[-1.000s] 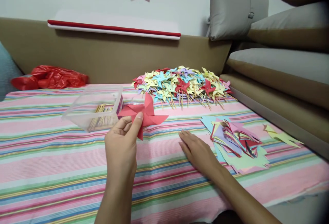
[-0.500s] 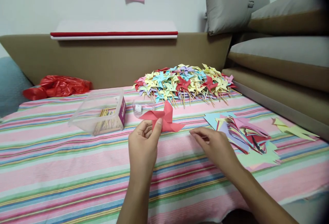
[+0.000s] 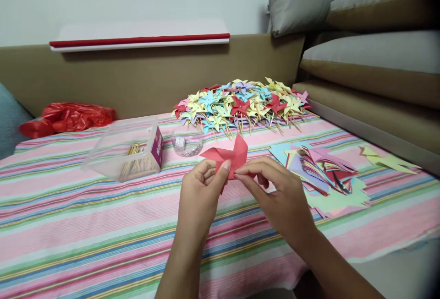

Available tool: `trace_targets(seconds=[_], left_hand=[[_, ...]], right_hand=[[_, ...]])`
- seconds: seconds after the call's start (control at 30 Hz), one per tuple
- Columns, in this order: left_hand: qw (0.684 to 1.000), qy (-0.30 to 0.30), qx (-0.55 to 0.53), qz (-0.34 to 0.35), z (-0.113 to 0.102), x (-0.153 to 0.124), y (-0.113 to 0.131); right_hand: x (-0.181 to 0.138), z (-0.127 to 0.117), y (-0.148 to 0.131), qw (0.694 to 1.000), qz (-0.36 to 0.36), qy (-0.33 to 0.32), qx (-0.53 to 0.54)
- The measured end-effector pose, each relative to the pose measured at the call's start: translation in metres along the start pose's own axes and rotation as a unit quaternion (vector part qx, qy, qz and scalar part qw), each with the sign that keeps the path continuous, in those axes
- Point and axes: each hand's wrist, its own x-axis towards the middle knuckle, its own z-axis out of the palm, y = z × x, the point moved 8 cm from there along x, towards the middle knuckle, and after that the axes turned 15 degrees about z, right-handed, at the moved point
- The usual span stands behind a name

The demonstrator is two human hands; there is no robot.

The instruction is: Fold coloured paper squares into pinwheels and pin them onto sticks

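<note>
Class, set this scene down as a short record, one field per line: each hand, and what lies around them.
Left hand: pinching a red paper pinwheel
Right hand: touching the same pinwheel; anything else held unclear
To the left: clear plastic box, sticks inside
To the right: coloured paper pile
Behind: heap of pinwheels on sticks
Surface: striped cloth

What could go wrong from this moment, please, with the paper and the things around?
The red paper pinwheel could crease or unfold, since the left hand pinches it while the right hand's fingertips work close against it.

The clear round container of small pieces might spill if knocked, as it stands just beyond.

The loose paper stack beside the right wrist may be brushed out of place.
</note>
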Motion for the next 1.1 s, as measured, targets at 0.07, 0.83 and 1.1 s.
trace_targets(seconds=[0.07, 0.83, 1.1], left_hand=[[1.0, -0.006, -0.011, -0.01, 0.0, -0.001, -0.001], [0.999, -0.019, -0.026, -0.021, 0.005, -0.002, 0.003], [1.0, -0.014, -0.02, -0.015, 0.003, -0.002, 0.001]], right_hand=[[0.0, -0.001, -0.001, 1.0, -0.009, 0.003, -0.003], [0.007, 0.002, 0.022, 0.994, 0.096, -0.02, 0.05], [0.007, 0.007, 0.028, 0.984, 0.131, -0.049, 0.111]])
